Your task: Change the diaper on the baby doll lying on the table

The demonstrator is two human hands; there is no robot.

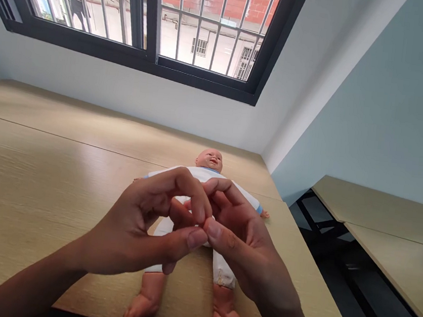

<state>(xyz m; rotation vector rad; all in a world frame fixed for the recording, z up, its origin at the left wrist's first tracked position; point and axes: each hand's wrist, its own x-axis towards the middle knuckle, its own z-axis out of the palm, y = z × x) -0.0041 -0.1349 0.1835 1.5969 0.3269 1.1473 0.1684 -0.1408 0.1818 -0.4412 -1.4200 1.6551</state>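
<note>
My left hand and my right hand meet fingertip to fingertip in the middle of the view. Thumbs and fingers of both are curled into a pinch, and whatever lies between them, if anything, is hidden or too small to make out. Below and behind them a baby doll lies on its back, head away from me, bare feet towards me. It wears a white outfit with blue collar and cuffs. My hands cover most of its torso; whether they touch it I cannot tell.
The doll lies on a light wooden table, its feet close to the front edge. A second wooden table with a dark frame stands to the right, across a gap. Behind is a wall with a barred, dark-framed window.
</note>
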